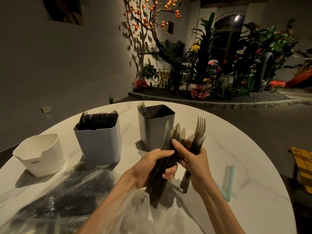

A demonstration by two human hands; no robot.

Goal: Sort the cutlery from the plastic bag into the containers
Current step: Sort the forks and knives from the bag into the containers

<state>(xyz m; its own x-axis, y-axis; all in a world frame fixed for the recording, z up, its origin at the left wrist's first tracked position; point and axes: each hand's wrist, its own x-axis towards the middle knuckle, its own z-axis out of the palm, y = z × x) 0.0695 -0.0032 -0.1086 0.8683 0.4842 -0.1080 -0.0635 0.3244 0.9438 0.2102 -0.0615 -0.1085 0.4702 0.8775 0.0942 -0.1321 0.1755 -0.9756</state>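
A bundle of dark translucent plastic cutlery (175, 137), knives and forks, stands upright above the table's middle. My left hand (150, 168) grips the lower handles of the bundle. My right hand (194, 159) holds the forks (200, 127) on the right side, with its thumb against the knives. A clear plastic bag (67, 200) full of dark cutlery lies at the lower left. Three containers stand behind: a white one (40, 154) at the left, a grey one (99, 144) packed with forks, and a darker grey one (157, 127) with a few knives in its far left corner.
The round white marble table (244, 157) ends close on the right. A pale blue clear strip (228, 179) lies on it to the right of my hands. A yellow chair (302, 166) stands past the edge. A planted bed with flowers lies beyond the table.
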